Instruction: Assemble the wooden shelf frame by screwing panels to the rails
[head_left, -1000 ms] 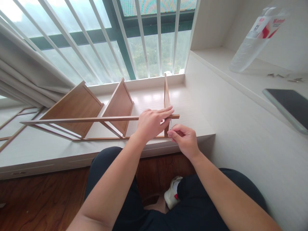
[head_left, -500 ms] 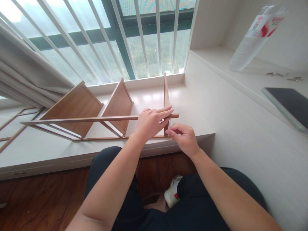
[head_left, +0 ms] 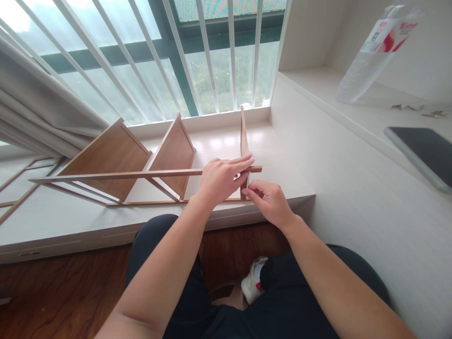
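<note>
A wooden shelf rack [head_left: 116, 157] lies on its side on the white window ledge [head_left: 70, 221], with a long thin rail [head_left: 116, 175] running across the top. My left hand [head_left: 221, 180] grips the right end of that rail where it meets the upright end panel [head_left: 243, 134]. My right hand [head_left: 270, 203] sits just below and right of it, fingers pinched on a small metal tool [head_left: 248, 180] held upright against the joint.
A clear plastic bottle [head_left: 374, 52] with a red label, a dark tablet [head_left: 423, 153] and some small metal parts [head_left: 413, 109] lie on the raised shelf at right. Window bars and a curtain [head_left: 38, 113] stand behind. My legs and dark wooden floor are below.
My right hand has edged slightly up and left, closer to the joint; the left hand and the rack have stayed put.
</note>
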`<state>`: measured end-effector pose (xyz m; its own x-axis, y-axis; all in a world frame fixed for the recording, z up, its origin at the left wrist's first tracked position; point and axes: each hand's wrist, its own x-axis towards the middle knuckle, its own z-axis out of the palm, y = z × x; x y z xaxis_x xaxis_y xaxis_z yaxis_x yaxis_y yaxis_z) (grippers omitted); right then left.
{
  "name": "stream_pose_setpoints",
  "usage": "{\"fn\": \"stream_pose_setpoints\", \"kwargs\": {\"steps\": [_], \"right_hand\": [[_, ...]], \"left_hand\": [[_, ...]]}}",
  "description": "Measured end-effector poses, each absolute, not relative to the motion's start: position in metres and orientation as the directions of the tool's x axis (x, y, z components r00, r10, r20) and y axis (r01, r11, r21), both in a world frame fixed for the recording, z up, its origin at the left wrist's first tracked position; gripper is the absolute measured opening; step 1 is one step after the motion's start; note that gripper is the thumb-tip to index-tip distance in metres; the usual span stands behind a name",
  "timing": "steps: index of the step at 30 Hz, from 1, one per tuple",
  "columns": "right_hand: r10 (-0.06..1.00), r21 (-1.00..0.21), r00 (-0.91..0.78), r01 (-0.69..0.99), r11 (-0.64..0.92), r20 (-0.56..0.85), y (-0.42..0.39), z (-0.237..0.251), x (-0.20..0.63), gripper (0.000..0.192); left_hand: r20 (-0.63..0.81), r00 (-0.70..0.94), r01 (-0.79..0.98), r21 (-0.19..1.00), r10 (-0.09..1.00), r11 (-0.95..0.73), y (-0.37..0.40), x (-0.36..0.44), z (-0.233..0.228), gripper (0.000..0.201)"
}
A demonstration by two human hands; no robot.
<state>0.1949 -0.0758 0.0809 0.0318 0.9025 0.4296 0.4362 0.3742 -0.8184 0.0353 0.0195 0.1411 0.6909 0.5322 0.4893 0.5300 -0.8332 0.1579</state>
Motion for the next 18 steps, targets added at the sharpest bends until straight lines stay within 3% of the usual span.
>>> {"fn": "stream_pose_setpoints", "kwargs": {"steps": [18], "right_hand": [[0.866,-0.672,0.000,0.630,0.389,0.501,-0.0800,0.0876,0.1981,0.039]], "left_hand": [[0.481,0.688,0.535,0.170,0.543,-0.828,0.0173,0.0360,0.1431,0.035]]}}
